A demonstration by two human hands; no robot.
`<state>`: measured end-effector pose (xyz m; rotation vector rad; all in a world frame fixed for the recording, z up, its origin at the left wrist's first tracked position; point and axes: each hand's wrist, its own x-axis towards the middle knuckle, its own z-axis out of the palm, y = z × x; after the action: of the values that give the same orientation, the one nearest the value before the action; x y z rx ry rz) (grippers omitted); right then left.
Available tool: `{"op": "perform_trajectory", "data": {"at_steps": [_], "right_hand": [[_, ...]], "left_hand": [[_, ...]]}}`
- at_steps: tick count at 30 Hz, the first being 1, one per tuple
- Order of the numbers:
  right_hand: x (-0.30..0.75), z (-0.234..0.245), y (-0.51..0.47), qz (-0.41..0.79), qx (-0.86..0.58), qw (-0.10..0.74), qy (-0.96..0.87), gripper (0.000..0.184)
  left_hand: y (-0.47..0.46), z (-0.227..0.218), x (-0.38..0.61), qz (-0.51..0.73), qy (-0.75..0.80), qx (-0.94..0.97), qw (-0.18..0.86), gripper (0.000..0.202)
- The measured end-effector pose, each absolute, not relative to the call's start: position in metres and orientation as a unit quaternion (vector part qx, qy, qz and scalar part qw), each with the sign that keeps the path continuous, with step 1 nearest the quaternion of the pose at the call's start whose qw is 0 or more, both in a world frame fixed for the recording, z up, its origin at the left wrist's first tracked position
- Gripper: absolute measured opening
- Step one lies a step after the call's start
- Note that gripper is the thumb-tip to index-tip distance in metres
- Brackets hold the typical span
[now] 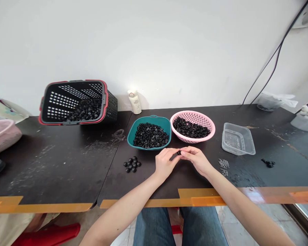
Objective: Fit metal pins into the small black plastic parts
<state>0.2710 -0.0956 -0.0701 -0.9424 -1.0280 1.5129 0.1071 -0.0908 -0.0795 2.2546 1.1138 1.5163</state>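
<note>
My left hand (pixel 164 161) and my right hand (pixel 197 160) meet above the table in front of the two middle baskets. Between their fingertips is a small round black part (pixel 179 152), pinched from both sides; the fingers hide much of it. Just beyond my hands stand a teal basket (pixel 131 139) of small black round parts and a pink basket (pixel 207 119) of similar black pieces. Left of my left hand lies a cluster of black domed caps (pixel 132 164). To the right of my right hand are small metal pins (pixel 223 163) in loose piles.
A clear plastic tub (pixel 242 150) with a few pins sits at right, beyond a little heap of black pieces (pixel 268 163). A dark basket (pixel 112 106) lies tipped at back left, near a white bottle (pixel 135 102). Orange tape (pixel 164 203) lines the table's front edge.
</note>
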Motion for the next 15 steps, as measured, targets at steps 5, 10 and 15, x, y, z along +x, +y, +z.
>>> {"op": "perform_trajectory", "data": {"at_steps": [5, 10, 15], "right_hand": [[0.2742, -0.0673, -0.0952, 0.649, -0.407, 0.492, -0.415, 0.017], [0.273, -0.0713, -0.0942, 0.59, -0.406, 0.524, -0.461, 0.017], [0.2705, -0.0749, -0.0945, 0.558, -0.406, 0.547, -0.473, 0.018]], "left_hand": [[-0.0895, -0.0808, 0.1071, 0.515, 0.368, 0.768, 0.095, 0.018], [-0.0886, -0.0823, 0.1077, 0.52, 0.365, 0.766, 0.094, 0.022], [-0.088, -0.0823, 0.1076, 0.522, 0.365, 0.766, 0.09, 0.023]]}}
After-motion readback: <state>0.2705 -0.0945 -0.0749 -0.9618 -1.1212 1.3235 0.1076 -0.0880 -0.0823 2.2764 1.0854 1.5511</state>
